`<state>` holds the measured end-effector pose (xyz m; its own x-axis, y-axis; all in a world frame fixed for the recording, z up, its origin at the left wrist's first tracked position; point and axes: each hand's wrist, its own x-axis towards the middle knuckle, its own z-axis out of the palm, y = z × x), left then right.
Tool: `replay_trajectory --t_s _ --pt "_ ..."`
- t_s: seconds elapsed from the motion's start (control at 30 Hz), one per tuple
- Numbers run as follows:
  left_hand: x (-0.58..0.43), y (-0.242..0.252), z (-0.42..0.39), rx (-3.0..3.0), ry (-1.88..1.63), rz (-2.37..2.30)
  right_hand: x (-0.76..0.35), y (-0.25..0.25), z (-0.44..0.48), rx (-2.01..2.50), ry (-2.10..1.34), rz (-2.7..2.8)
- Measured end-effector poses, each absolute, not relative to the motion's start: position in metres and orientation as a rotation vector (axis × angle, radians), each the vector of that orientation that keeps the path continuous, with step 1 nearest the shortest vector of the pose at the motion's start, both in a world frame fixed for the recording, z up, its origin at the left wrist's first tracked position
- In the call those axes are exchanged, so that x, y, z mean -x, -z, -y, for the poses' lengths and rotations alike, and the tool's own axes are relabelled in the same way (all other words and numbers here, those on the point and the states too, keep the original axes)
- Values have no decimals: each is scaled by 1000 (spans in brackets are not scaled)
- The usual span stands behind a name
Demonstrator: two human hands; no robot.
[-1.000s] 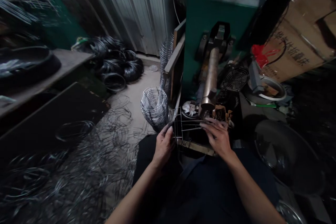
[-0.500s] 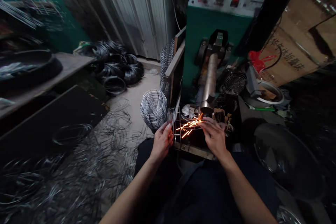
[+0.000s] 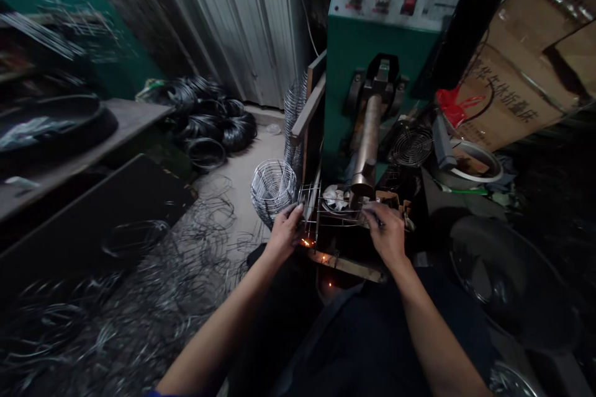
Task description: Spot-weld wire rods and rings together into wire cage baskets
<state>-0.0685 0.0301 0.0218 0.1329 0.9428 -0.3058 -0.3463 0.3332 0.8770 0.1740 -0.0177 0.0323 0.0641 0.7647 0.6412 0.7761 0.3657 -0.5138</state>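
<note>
My left hand (image 3: 284, 237) is closed around the left end of a small wire frame (image 3: 318, 214), thumb on top. At the frame's right end my right hand (image 3: 387, 236) has its fingers pinched together by the wire, just below the tip of a thick metal electrode arm (image 3: 367, 142). That arm sticks out from a green spot welding machine (image 3: 354, 49). A few orange sparks (image 3: 307, 242) glow under the frame, near my left fingers. Just beyond my left hand stands a stack of round wire baskets (image 3: 273, 183).
Black wire coils (image 3: 209, 115) lie by the corrugated wall, and loose wire rings (image 3: 139, 298) litter the floor at left. A wooden board (image 3: 347, 265) runs below my hands. On the right are a metal bowl (image 3: 488, 167), a cardboard box (image 3: 521, 74) and a dark round basin (image 3: 507, 273).
The bright spray of sparks at the electrode has died down to a few falling specks. The machine's green light has gone out. My right hand has shifted slightly right, its fingers more curled.
</note>
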Motion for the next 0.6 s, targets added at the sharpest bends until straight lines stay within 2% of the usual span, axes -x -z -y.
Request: replay_trajectory --t_s 0.37,0.6 --pt "66 -19 -42 -768 -1054 -1017 -178 -39 14 1386 -111 1647" --pt "100 -61 27 -825 -1088 -1121 -216 -51 88 1603 -362 1353"
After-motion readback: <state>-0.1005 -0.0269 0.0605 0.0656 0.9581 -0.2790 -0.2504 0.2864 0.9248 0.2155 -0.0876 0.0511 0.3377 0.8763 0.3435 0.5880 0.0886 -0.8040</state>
